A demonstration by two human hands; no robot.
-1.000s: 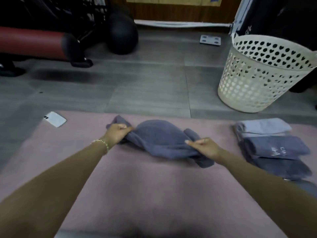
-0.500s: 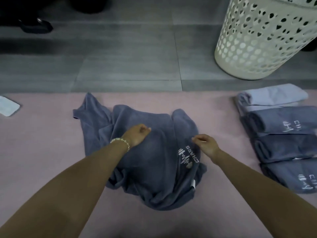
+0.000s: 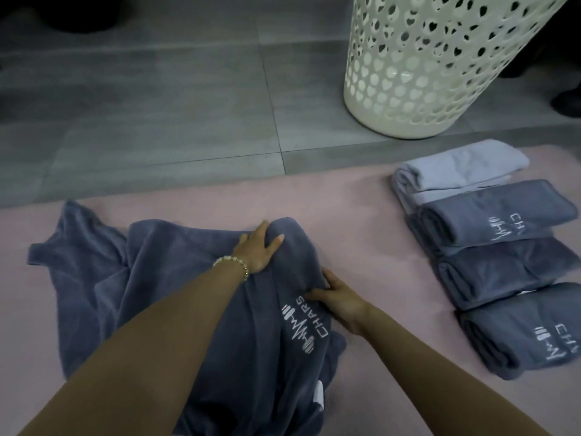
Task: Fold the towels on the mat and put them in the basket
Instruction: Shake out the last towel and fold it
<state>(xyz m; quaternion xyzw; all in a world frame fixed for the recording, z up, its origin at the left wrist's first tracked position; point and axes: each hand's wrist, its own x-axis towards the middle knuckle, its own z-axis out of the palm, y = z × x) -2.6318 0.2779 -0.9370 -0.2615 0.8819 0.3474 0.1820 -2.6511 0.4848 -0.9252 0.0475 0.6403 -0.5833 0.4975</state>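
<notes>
Task state, towels and basket.

- Pink mat (image 3: 361, 221) on grey tiled floor (image 3: 157, 105). Cream plastic basket with heart-shaped holes (image 3: 424, 73) stands on the floor just beyond the mat's far right edge. Its rim is out of frame, so we cannot tell what, if anything, is in it.
- Four towels are already folded and lie in a row on the right side of the mat, each touching the next: a pale lilac folded towel (image 3: 456, 171) farthest, then three dark slate-blue folded towels (image 3: 496, 212) with white lettering. None is in the basket yet.
- The crumpled slate-blue towel with the white barbell logo (image 3: 176, 294) lies at mid-mat in front of us, bunched and creased, one corner trailing out to the left. No clean fold shows in it.
- Left hand (image 3: 257, 250), with a pale bead bracelet (image 3: 232, 262) at the wrist, lies palm down on the towel's far right part, fingers fairly straight over a raised ridge of cloth. Pressing, not clutching, as far as we see.
- Right hand (image 3: 339, 302) sits at the towel's right edge beside the logo, fingers on the cloth and thumb spread. We cannot tell whether it pinches the edge or only rests on it.

Our judgement: folding is mostly done, with this towel barely begun. It wants spreading flat first. The whole move to the basket is left.
</notes>
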